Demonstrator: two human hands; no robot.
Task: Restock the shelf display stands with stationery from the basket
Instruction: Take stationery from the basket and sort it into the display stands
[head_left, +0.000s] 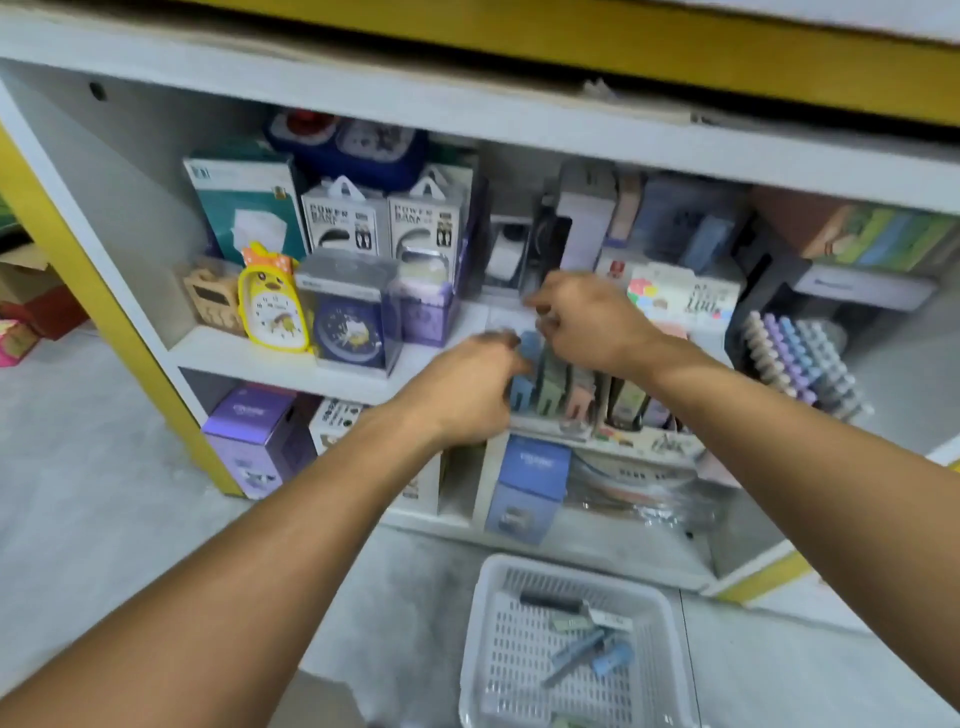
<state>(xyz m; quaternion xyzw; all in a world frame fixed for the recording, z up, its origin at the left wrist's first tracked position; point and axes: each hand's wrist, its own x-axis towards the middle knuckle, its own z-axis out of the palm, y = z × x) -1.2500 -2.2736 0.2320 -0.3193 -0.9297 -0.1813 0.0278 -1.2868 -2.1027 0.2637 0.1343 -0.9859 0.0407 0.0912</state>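
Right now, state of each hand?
Left hand: fingers curled at the blue item in the display stand; grip hidden, cannot tell.
Right hand: fingers curled above the stand; motion blur, cannot tell.

Head camera looks down (close, wide-angle) at shelf (332, 364) and basket (571, 571).

Stationery/gift shop: shelf (291, 358) w/ boxed power banks (343, 221), clocks (272, 306), pen display stands (800, 364).

White perforated plastic basket (524, 644); matt white laminate shelf (249, 358); glossy clear plastic wrap (639, 493); glossy yellow plastic clock (272, 306).
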